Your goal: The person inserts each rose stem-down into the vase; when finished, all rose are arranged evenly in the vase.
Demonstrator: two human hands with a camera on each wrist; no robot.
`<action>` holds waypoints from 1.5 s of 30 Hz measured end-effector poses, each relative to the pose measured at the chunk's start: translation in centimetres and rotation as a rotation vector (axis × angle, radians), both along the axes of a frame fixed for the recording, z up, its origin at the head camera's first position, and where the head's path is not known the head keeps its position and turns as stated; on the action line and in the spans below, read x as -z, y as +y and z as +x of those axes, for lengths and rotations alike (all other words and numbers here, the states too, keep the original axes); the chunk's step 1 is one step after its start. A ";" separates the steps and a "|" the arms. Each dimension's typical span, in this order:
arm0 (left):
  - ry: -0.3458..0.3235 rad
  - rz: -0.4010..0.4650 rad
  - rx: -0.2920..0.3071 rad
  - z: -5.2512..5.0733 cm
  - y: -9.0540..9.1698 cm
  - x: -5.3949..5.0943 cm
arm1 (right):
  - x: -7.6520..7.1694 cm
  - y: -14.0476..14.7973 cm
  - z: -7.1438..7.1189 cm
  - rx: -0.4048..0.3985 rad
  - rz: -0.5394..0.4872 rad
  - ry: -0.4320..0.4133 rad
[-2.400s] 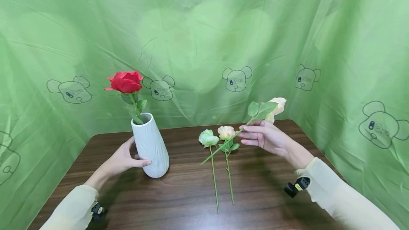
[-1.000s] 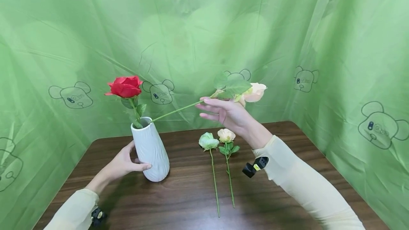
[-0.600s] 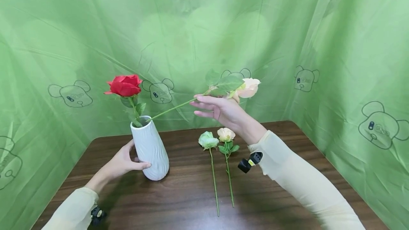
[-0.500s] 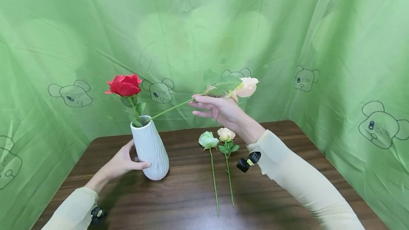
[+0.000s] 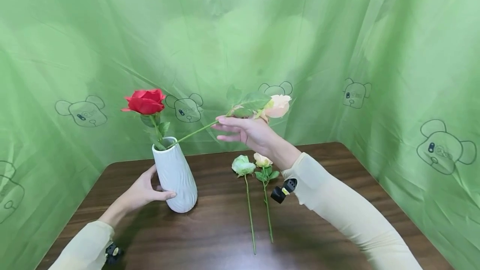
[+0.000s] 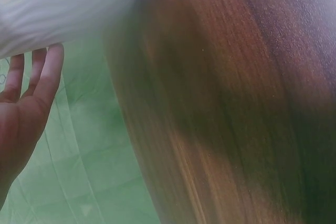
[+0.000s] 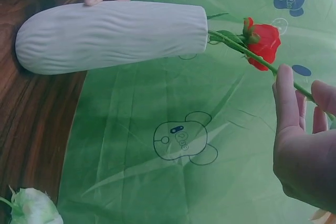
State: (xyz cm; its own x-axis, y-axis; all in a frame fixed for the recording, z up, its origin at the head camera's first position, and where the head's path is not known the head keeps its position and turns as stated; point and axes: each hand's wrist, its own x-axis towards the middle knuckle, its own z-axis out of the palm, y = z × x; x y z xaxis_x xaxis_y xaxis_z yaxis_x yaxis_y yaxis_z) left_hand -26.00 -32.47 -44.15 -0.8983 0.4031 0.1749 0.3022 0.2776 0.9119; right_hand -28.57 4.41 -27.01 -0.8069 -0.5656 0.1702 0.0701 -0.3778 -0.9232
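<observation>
A white ribbed vase (image 5: 175, 180) stands on the table, slightly tilted, with a red artificial rose (image 5: 144, 101) in it. My left hand (image 5: 140, 191) grips the vase's side, thumb in front. Between thumb and fingers, my right hand (image 5: 255, 134) pinches the stem of a pale peach rose (image 5: 278, 106), whose bloom points right. Its lower stem slants down into the vase mouth, where the end is hidden. In the right wrist view the same stem crosses in front of the red rose (image 7: 265, 45). The left wrist view catches only the blurred vase (image 6: 63, 6) and some fingers.
Two more roses lie on the dark wooden table (image 5: 210, 228): a pale green one (image 5: 243, 165) and a cream one (image 5: 262, 160), stems toward me. Green curtain (image 5: 240, 45) with bear prints hangs behind and on both sides.
My right hand has carried the peach rose left and up from above the lying flowers, bringing its stem end into the vase mouth, and still moves left. The left hand stays on the vase.
</observation>
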 end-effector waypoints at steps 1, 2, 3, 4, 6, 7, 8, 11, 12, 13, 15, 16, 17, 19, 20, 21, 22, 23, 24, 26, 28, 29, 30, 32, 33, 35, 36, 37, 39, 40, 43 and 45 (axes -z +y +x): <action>-0.006 0.003 0.005 0.0 0.1 0.1 | 0.1 -0.1 0.0 -0.002 0.002 -0.003; -0.009 0.004 0.006 0.1 0.1 0.1 | 0.1 -0.3 0.0 -0.001 0.000 -0.003; -0.006 0.006 0.003 0.1 0.1 0.2 | 0.1 -0.4 0.0 0.000 -0.004 -0.002; 0.000 0.005 -0.003 0.1 0.1 0.2 | 0.1 -0.6 0.0 -0.002 -0.009 0.000; 0.011 0.004 -0.015 0.1 0.1 0.2 | 0.0 -0.9 0.0 -0.006 -0.009 0.005; 0.014 0.003 -0.017 0.2 0.1 0.2 | 0.0 -1.0 0.0 -0.008 -0.009 0.008; 0.018 0.000 -0.018 0.2 0.1 0.2 | -0.1 -1.1 0.0 -0.006 -0.010 0.009; 0.022 -0.004 -0.008 0.2 0.1 0.2 | -0.3 -1.3 0.1 0.008 -0.012 0.013; 0.021 -0.002 -0.004 0.2 0.1 0.2 | -0.4 -1.3 0.1 0.020 -0.014 0.009; 0.020 -0.002 -0.002 0.2 0.1 0.2 | -0.5 -1.3 0.2 0.030 -0.013 0.006; 0.018 -0.002 -0.005 0.2 0.2 0.2 | -0.8 -1.3 0.3 0.057 -0.021 -0.011; 0.018 -0.002 -0.006 0.2 0.2 0.2 | -0.9 -1.3 0.3 0.073 -0.020 -0.027; 0.018 -0.004 -0.008 0.2 0.1 0.1 | -0.9 -1.3 0.3 0.089 -0.019 -0.042; 0.016 -0.008 -0.011 0.2 0.1 0.0 | -1.1 -1.4 0.3 0.115 -0.024 -0.066; 0.016 -0.009 -0.010 0.2 0.1 -0.1 | -1.2 -1.4 0.3 0.129 -0.028 -0.081; 0.014 -0.006 -0.008 0.2 0.1 -0.1 | -1.2 -1.4 0.3 0.141 -0.021 -0.092; 0.013 -0.005 -0.006 0.2 0.1 -0.1 | -1.3 -1.5 0.3 0.147 -0.018 -0.096; 0.013 -0.005 -0.006 0.3 0.1 -0.2 | -1.3 -1.6 0.2 0.149 -0.015 -0.097; 0.013 -0.005 -0.007 0.3 0.1 -0.1 | -1.4 -1.6 0.2 0.152 -0.003 -0.092; 0.015 -0.001 -0.008 0.3 0.1 -0.1 | -1.5 -1.9 0.1 0.140 -0.002 -0.079; 0.017 0.001 -0.006 0.4 0.2 0.0 | -1.7 -2.2 0.0 0.129 0.001 -0.072; 0.017 0.001 -0.006 0.4 0.2 0.1 | -1.8 -2.3 0.0 0.128 0.017 -0.067; 0.015 0.001 -0.006 0.4 0.3 0.1 | -1.9 -2.4 -0.1 0.130 0.033 -0.060; 0.014 0.000 -0.010 0.4 0.4 0.3 | -2.0 -2.6 -0.2 0.132 0.075 -0.047; 0.014 -0.001 -0.012 0.4 0.4 0.3 | -2.1 -2.7 -0.2 0.135 0.103 -0.039; 0.014 -0.003 -0.017 0.4 0.4 0.4 | -2.2 -2.7 -0.2 0.135 0.157 -0.016; 0.014 -0.004 -0.019 0.4 0.4 0.5 | -2.3 -2.8 -0.2 0.128 0.176 -0.003; 0.015 -0.003 -0.018 0.4 0.4 0.5 | -2.4 -2.8 -0.1 0.126 0.187 0.004; 0.014 0.001 -0.012 0.4 0.4 0.5 | -2.6 -2.7 0.0 0.122 0.209 0.027; 0.016 0.004 -0.008 0.4 0.4 0.4 | -2.7 -2.6 0.1 0.125 0.206 0.038; 0.022 0.011 -0.003 0.3 0.4 0.4 | -3.0 -2.4 0.4 0.148 0.135 0.061; 0.027 0.013 -0.002 0.3 0.3 0.3 | -3.2 -2.2 0.4 0.163 0.083 0.072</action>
